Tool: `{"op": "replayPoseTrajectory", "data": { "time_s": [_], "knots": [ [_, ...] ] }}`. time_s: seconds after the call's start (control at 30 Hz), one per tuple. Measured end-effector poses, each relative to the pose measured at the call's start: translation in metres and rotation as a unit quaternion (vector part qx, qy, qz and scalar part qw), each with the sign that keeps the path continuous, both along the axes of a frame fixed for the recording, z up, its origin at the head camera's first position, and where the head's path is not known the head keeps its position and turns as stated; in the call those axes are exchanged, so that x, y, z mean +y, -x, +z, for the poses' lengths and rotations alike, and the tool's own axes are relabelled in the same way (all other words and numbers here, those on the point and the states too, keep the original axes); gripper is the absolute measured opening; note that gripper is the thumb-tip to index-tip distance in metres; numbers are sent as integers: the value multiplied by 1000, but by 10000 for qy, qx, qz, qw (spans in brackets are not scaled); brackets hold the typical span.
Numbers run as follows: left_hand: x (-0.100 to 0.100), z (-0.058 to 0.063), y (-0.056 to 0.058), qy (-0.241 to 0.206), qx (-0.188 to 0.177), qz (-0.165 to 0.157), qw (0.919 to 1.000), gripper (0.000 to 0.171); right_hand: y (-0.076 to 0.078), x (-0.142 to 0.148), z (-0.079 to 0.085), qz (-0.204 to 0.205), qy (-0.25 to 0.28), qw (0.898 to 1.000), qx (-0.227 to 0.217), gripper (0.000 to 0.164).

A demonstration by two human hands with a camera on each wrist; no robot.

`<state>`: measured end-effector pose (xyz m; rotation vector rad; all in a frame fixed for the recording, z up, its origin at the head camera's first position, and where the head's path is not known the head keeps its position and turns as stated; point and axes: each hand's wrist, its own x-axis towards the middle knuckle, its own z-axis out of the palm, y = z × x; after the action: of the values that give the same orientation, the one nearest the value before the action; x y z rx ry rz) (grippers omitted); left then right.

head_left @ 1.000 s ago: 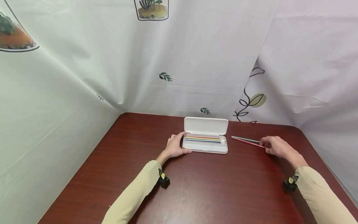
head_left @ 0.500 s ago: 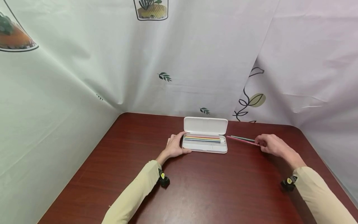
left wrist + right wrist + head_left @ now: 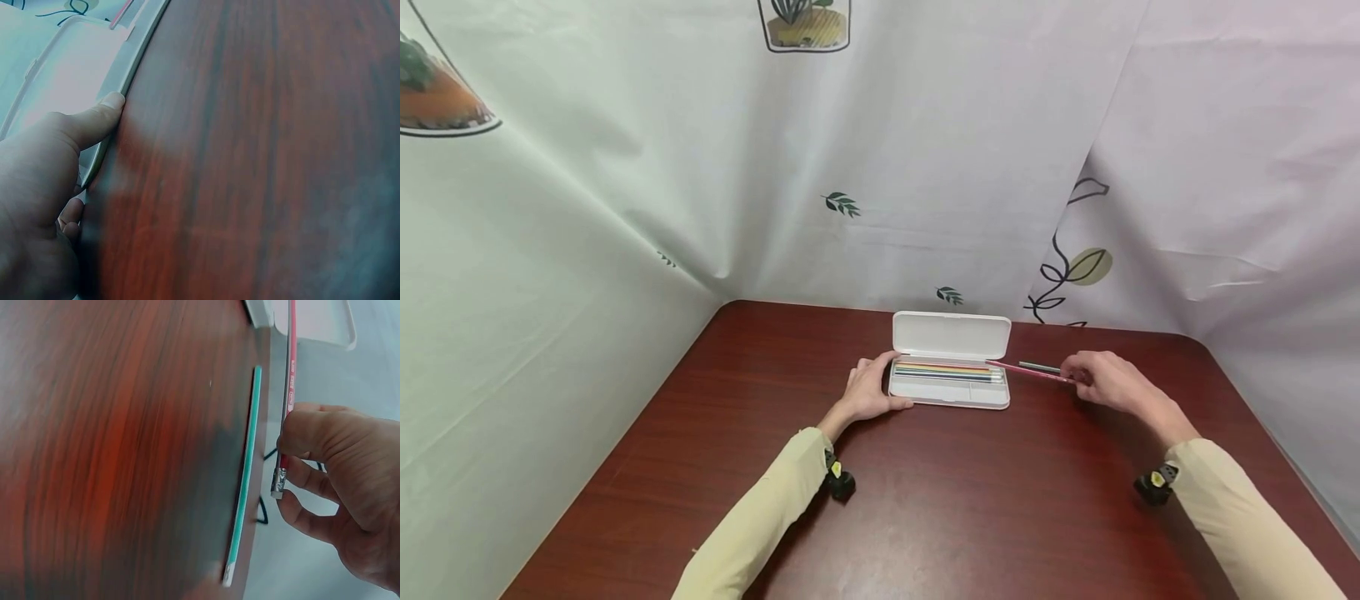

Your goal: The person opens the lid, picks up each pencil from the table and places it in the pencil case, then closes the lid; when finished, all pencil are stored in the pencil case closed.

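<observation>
A white pencil case lies with its lid raised at the back of the table. Several coloured pencils lie side by side in its rear compartment. My left hand grips the case's left end, thumb along the front edge and fingers at the far side. Near the eraser end, my right hand pinches a pink pencil between thumb and fingers. Its far tip overlaps the case's right end in the head view. A green pencil rests on the table beneath the right hand.
The dark red-brown table meets hanging white cloth with plant prints at the back and sides. Each wrist wears a small black camera, one below the left sleeve and one by the right sleeve.
My right hand has moved left with the pink pencil, lifting it away from the green one and bringing its tip over the case. The left hand stays in place.
</observation>
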<state>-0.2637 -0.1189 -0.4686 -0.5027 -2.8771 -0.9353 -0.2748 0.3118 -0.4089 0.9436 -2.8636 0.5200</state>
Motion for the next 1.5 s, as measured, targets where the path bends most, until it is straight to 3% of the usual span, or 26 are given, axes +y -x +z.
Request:
{"op": "replayPoseTrajectory", "data": {
  "time_s": [0.3,0.63,1.5],
  "knots": [
    [1,7,-3,61,-145,11,9999,92,8,-36,0,241,62,9993,284,28],
    [0,5,-2,57,-144,27,9999,92,15,-72,0,286,-93,9995,59,26],
    [1,4,-3,32,-80,11,10000,90,26,-135,-15,321,-281,9942,984,26]
  ]
}}
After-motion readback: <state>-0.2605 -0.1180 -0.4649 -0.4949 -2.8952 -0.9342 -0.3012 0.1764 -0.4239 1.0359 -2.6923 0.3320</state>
